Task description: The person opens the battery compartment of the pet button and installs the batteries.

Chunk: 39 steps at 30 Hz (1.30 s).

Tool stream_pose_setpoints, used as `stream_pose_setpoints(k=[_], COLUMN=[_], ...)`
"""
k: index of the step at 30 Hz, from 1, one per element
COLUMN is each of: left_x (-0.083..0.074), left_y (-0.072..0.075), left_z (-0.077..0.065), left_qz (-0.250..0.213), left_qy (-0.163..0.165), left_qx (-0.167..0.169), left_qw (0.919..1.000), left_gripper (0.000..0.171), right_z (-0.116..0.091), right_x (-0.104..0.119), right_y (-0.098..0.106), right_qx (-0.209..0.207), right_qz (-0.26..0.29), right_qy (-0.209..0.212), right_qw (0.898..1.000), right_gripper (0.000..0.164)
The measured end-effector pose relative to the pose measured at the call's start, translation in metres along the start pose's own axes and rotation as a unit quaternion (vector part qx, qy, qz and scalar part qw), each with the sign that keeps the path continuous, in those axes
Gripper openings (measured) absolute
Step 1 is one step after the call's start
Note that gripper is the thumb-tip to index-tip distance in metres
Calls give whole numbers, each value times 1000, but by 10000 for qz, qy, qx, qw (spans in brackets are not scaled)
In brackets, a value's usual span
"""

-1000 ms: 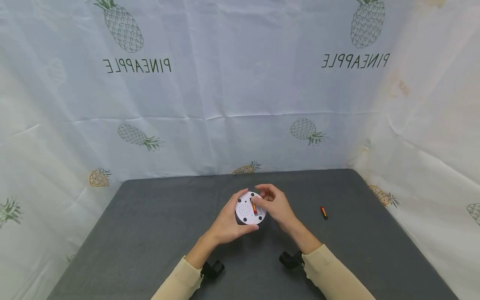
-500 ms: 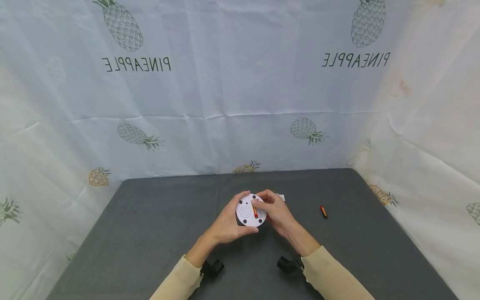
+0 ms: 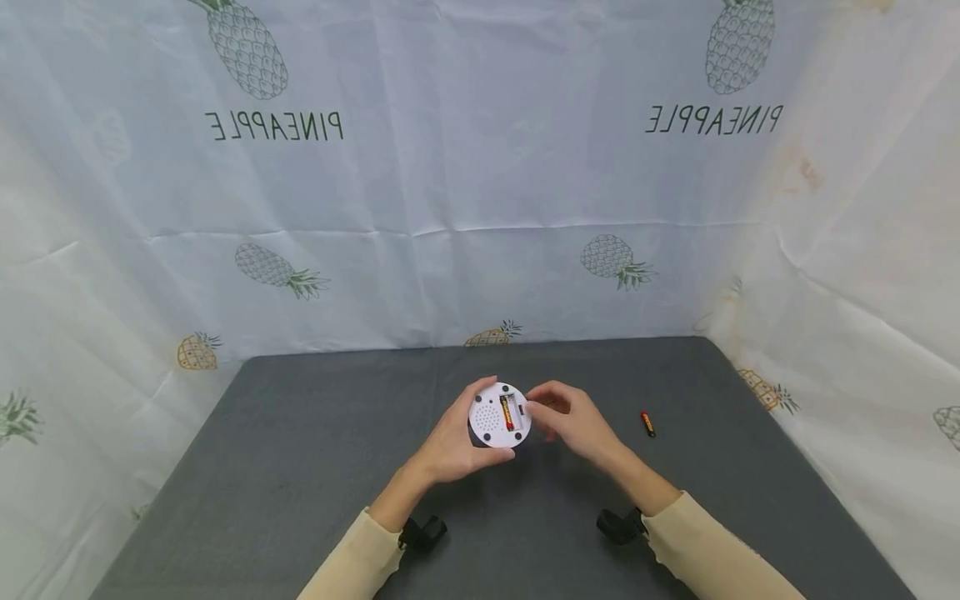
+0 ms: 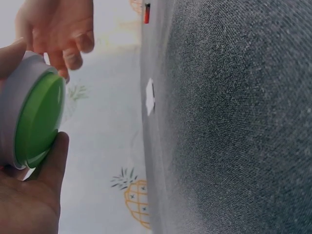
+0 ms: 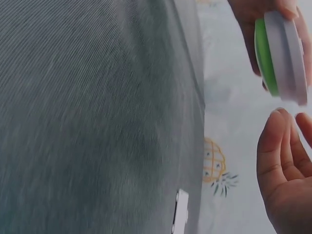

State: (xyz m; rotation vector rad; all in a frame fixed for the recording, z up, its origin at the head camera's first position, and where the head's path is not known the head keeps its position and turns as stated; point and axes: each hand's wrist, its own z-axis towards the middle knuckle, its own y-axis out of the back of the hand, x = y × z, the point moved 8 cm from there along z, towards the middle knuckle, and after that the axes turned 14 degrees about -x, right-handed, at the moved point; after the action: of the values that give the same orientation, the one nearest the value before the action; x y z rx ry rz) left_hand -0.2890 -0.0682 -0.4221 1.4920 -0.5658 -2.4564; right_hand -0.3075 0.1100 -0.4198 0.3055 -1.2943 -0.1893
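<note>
My left hand (image 3: 450, 446) grips a round white device (image 3: 489, 423) by its rim, its perforated underside turned up. An orange-and-black battery (image 3: 507, 412) lies in its uncovered compartment, beside a vacant part of that bay. The left wrist view shows the device's green dome (image 4: 43, 119) on the other side. Close to the right rim is my right hand (image 3: 581, 423), its fingers loosely bent. In the right wrist view the right fingers (image 5: 273, 146) stand apart from the device, with nothing seen between them and the thumb.
A second battery (image 3: 648, 424) lies on the dark grey table (image 3: 330, 467), to the right. A small white piece (image 4: 149, 97) rests on the table beyond the hands; the right hand covers it in the head view. A pineapple-print cloth (image 3: 420, 183) hangs behind.
My right thumb was on the battery in the compartment. It has come off, and the right hand has shifted right to beside the rim. The left hand keeps its hold.
</note>
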Motion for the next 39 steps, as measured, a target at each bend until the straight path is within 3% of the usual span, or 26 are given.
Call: stream_pose_setpoints(k=[8, 15, 19, 31, 39], left_x=[3, 5, 5, 6, 6], left_y=[2, 2, 1, 0, 1], left_z=[0, 0, 1, 0, 0], left_qz=[37, 39, 3, 23, 3], left_qy=[92, 145, 156, 201, 191], left_qx=[-78, -84, -39, 10, -10], left_qw=[9999, 9999, 9999, 9998, 9998], left_gripper=[101, 101, 100, 99, 99], right_z=[-8, -13, -16, -20, -21], right_x=[-6, -15, -27, -56, -80], right_y=[20, 45, 62, 115, 139], right_qx=[149, 150, 300, 298, 563], right_qz=[-919, -1881, -2189, -3072, -3341], right_qy=[478, 1141, 1354, 1383, 1152], right_qw=[9945, 9754, 9658, 9411, 9338], right_gripper=[34, 29, 35, 55, 72])
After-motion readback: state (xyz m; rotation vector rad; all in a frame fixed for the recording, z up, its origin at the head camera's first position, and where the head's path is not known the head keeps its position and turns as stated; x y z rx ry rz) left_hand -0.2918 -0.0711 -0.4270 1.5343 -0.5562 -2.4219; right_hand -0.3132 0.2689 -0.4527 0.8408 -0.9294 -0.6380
